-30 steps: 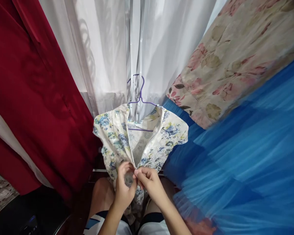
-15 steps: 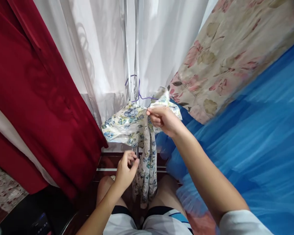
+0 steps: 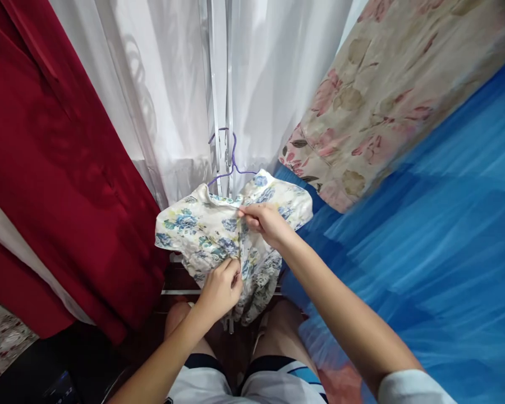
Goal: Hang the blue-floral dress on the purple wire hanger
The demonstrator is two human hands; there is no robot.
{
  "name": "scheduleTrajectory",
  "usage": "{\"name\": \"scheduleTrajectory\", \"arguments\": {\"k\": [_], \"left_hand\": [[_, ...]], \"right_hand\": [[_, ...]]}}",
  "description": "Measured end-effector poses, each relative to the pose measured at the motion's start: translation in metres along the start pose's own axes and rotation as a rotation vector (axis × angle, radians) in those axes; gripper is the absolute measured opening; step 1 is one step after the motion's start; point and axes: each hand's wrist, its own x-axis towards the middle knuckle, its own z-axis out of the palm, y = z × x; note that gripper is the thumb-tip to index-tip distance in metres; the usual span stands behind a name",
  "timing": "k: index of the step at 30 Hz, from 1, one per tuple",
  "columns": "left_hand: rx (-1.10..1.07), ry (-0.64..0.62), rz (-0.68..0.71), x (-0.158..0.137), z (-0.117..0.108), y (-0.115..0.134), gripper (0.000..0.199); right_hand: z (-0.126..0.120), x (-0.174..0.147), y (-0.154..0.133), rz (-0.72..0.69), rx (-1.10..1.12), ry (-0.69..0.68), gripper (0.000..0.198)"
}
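A white dress [image 3: 189, 224] with blue and yellow-green flowers hangs on a purple hanger [image 3: 234, 151] in front of me. My right hand [image 3: 263, 221] pinches the dress at the middle of its neckline. Lower down, my left hand [image 3: 223, 286] is closed on the front of the same dress, near its centre seam. The fingertips of my left hand are partly hidden. Below my hands the skirt of the dress bunches and hangs between my knees.
White curtains [image 3: 168, 84] and thin metal poles [image 3: 229, 73] stand behind the dress. Red cloth [image 3: 76, 179] hangs at the left, above a dark object [image 3: 54, 365]. Beige flowered fabric [image 3: 362, 112] and blue tulle [image 3: 425, 241] fill the right side.
My left hand has risen from beside the dress and closed on its front. My right hand, still pinching the neckline, has come slightly down and left; the bodice now lies more spread out.
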Motion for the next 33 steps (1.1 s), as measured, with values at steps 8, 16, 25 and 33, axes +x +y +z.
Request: {"name": "scheduleTrajectory", "arguments": {"k": [8, 16, 25, 33], "left_hand": [[0.113, -0.229, 0.075, 0.003, -0.042, -0.009, 0.006], [-0.134, 0.293, 0.197, 0.092, -0.11, 0.012, 0.025], [-0.217, 0.638, 0.12, 0.098, -0.149, 0.014, 0.02], [-0.078, 0.403, 0.193, 0.088, -0.134, 0.024, 0.017]], "right_hand": [[0.024, 0.016, -0.018, -0.208, 0.02, 0.027, 0.021], [0.025, -0.015, -0.006, -0.304, -0.17, 0.031, 0.027], [0.017, -0.011, 0.045, -0.256, -0.178, 0.039, 0.031], [0.04, -0.002, 0.001, -0.41, -0.181, 0.058, 0.046]]}}
